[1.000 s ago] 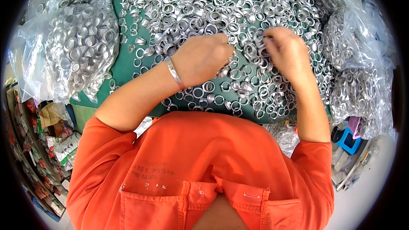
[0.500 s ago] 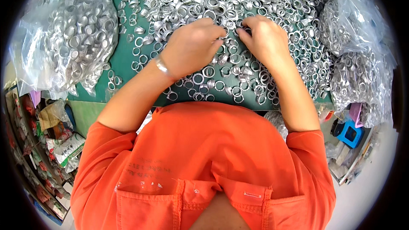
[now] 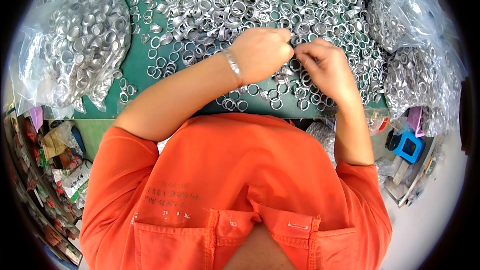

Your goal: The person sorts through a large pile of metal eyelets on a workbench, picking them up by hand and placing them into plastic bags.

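A wide heap of silver metal rings (image 3: 235,7) covers much of the green tabletop (image 3: 138,60), with looser rings scattered along its near side. My left hand (image 3: 262,54), with a pale band round its wrist, is closed above the near part of the heap. Close by on its right, my right hand (image 3: 327,67) has thumb and fingers pinched together. The fingertips of both hands nearly meet over the rings. Whatever is between the fingers, if anything, is hidden or too small to make out.
Clear plastic bags full of rings stand at the left (image 3: 85,45) and right (image 3: 417,77) of the table. Below the right edge is a blue plastic frame (image 3: 409,147). Shelves (image 3: 47,190) with packages and mixed items stand at lower left.
My left hand has moved right and slightly nearer, and now looks more tightly closed. My right hand has come a little nearer and right, its fingers drawn together toward the left hand.
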The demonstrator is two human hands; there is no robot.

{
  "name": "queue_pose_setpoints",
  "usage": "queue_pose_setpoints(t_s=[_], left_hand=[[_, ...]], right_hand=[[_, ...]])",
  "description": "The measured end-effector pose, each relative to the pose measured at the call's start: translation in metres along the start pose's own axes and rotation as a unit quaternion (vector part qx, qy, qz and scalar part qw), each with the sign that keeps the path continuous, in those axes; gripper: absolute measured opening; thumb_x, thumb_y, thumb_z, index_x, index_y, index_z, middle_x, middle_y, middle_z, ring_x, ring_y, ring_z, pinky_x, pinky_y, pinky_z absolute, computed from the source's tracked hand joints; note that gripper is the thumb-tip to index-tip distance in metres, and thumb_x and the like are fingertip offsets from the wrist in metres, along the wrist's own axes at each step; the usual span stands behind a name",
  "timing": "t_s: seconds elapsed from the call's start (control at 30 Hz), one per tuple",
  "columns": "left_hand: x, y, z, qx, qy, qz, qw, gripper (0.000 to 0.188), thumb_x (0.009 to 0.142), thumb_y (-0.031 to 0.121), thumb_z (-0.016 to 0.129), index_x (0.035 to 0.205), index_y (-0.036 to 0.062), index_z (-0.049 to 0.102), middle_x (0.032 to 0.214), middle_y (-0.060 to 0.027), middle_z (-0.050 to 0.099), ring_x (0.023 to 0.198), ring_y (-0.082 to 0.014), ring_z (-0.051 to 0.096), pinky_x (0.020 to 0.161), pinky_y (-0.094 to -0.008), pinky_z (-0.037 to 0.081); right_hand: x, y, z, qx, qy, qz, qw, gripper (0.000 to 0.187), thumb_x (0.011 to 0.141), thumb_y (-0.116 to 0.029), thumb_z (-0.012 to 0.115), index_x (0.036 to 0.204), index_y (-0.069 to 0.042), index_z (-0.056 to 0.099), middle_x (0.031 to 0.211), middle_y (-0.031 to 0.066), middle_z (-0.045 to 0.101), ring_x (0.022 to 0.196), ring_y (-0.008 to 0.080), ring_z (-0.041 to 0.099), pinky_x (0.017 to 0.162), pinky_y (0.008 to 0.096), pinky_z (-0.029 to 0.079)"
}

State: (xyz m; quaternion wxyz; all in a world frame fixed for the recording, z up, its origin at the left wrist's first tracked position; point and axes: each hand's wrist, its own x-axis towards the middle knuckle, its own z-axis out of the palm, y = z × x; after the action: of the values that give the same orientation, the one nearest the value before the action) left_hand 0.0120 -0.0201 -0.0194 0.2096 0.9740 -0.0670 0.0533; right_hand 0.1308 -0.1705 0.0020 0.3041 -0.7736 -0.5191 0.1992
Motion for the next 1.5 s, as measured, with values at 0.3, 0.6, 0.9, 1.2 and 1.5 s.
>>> queue_pose_setpoints(t_s=[0.3,0.6,0.9,1.2,1.5], left_hand=[[-0.010,-0.013,-0.027,-0.663,0.041,-0.249,0.705,0.010,0.079,0.012,0.066,0.079,0.0054,0.059,0.094,-0.0069,0.058,0.061,-0.0083,0.050,0.044,-0.0200,0.035],[-0.050,0.009,-0.007,-0.121,0.074,-0.047,0.989,0.013,0.075,0.011,0.064,0.069,0.0037,0.056,0.076,-0.0073,0.053,0.063,-0.0246,0.055,0.055,-0.0339,0.047],[-0.059,-0.005,-0.011,-0.452,0.161,-0.114,0.870,0.014,0.081,0.008,0.061,0.070,0.0027,0.055,0.083,-0.0071,0.054,0.060,-0.0100,0.048,0.045,-0.0225,0.039],[-0.106,-0.027,-0.040,-0.856,0.224,-0.167,0.436,0.012,0.087,0.015,0.051,0.093,0.0049,0.052,0.089,-0.0094,0.049,0.067,-0.0112,0.045,0.042,-0.0171,0.035],[-0.041,-0.012,-0.012,-0.055,0.218,-0.140,0.964,0.009,0.076,0.013,0.065,0.080,0.0044,0.064,0.073,-0.0063,0.057,0.066,-0.0239,0.059,0.061,-0.0327,0.049]], right_hand=[[-0.018,0.017,0.002,0.015,-0.040,-0.037,0.998,0.011,0.074,-0.004,0.067,0.085,-0.005,0.065,0.083,0.0092,0.059,0.073,0.0261,0.059,0.066,0.0337,0.048],[-0.014,-0.007,0.004,0.289,-0.027,0.089,0.953,0.008,0.079,-0.009,0.068,0.079,-0.002,0.064,0.063,-0.0007,0.058,0.060,0.0078,0.054,0.048,0.0204,0.040],[-0.002,-0.018,0.018,-0.005,-0.031,0.041,0.999,0.015,0.074,-0.021,0.068,0.077,-0.006,0.067,0.070,0.0093,0.061,0.065,0.0274,0.061,0.059,0.0366,0.049],[0.002,0.004,0.009,0.500,-0.095,0.137,0.849,0.013,0.076,-0.012,0.063,0.081,0.000,0.064,0.070,0.0058,0.062,0.061,0.0113,0.058,0.047,0.0218,0.042],[0.019,-0.019,0.033,-0.152,-0.034,-0.009,0.988,0.013,0.078,-0.015,0.062,0.081,-0.003,0.066,0.078,0.0110,0.065,0.069,0.0262,0.064,0.063,0.0354,0.051]])
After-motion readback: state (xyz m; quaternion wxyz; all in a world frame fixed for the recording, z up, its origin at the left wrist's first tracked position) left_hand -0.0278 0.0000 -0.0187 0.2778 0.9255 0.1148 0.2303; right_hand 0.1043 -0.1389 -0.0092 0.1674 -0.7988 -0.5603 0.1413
